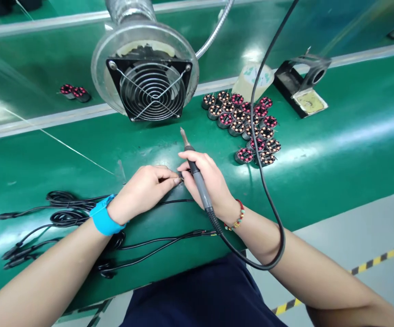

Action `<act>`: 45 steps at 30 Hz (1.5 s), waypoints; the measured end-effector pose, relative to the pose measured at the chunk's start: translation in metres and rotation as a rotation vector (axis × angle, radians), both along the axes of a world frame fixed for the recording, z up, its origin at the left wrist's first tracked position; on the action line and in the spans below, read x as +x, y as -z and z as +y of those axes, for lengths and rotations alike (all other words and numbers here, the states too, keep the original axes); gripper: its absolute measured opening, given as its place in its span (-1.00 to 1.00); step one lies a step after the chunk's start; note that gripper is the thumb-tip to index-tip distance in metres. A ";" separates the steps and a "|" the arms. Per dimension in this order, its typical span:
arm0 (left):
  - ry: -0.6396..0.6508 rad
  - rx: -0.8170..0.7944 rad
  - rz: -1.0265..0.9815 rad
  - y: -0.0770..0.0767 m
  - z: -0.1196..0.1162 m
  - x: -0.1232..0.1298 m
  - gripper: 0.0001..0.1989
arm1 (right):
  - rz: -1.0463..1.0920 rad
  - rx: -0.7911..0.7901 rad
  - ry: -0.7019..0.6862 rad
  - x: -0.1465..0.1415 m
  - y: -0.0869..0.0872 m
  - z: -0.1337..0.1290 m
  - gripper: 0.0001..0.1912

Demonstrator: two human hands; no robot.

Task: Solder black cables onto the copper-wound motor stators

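Note:
My right hand (208, 181) is closed round the grey handle of a soldering iron (198, 181), whose metal tip points up and away from me. Thumb and fingers of my left hand (147, 188) pinch a small dark part (181, 176), mostly hidden between the two hands. The right fingertips meet this part too; its kind does not show. Black cables (169, 238) with coiled middles lie under and beside my left wrist. From the iron a black cord (266, 186) loops over my right forearm and runs up out of view.
A fume fan (155, 93) with a wire guard hangs beyond my hands. Several round motor coils (238, 128) stand right of it, near a roll of clear tape (253, 79). Further right is a soldering iron stand (302, 86) with a sponge. The green bench (336, 168) ends at a front edge.

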State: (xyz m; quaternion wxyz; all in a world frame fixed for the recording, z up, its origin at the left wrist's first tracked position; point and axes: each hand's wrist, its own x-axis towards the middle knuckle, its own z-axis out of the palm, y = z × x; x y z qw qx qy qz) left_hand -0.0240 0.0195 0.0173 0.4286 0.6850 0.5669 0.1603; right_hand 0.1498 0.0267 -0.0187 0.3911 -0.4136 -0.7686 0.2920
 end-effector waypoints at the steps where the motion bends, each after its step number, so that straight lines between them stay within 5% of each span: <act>1: -0.030 0.032 -0.004 -0.003 0.001 -0.002 -0.73 | 0.040 -0.005 0.022 0.001 0.000 0.000 -0.63; 6: -0.471 0.097 -0.140 -0.025 0.010 -0.016 -0.75 | 0.004 -0.002 -0.008 0.009 -0.004 -0.002 -0.53; 9: -0.583 0.122 -0.250 -0.041 0.016 -0.023 -0.76 | -0.114 0.009 -0.099 0.011 -0.003 -0.002 -0.53; 14: -0.521 0.180 -0.156 -0.067 0.021 -0.053 -0.78 | -0.186 0.040 0.019 0.015 0.000 0.000 -0.56; 17: -0.292 0.073 0.150 -0.075 0.009 -0.084 -0.75 | -0.211 0.045 0.082 0.019 -0.001 0.000 -0.58; 21: -0.006 -0.098 0.572 -0.062 -0.026 -0.124 -0.66 | -0.296 0.060 0.149 0.022 -0.003 -0.001 -0.58; 25: -0.011 -0.047 0.662 -0.040 -0.053 -0.154 -0.70 | -0.250 -0.049 0.154 0.018 -0.001 -0.001 -0.60; 28: -0.153 0.057 0.803 -0.038 -0.054 -0.177 -0.71 | -0.119 -0.073 0.080 0.013 0.001 -0.002 -0.61; 32: -0.421 0.096 0.784 -0.046 -0.023 -0.207 -0.62 | -0.073 0.018 0.057 0.011 0.003 -0.003 -0.63; 39: -0.883 0.086 0.769 -0.030 0.092 -0.214 -0.22 | -0.090 0.188 0.159 0.017 0.004 0.011 -0.68; 42: -0.983 0.070 0.762 -0.025 0.123 -0.208 -0.20 | -0.105 0.289 0.183 0.019 0.005 0.019 -0.70; 45: -0.976 0.069 0.743 -0.029 0.131 -0.199 -0.38 | -0.116 0.362 0.211 0.018 0.004 0.022 -0.68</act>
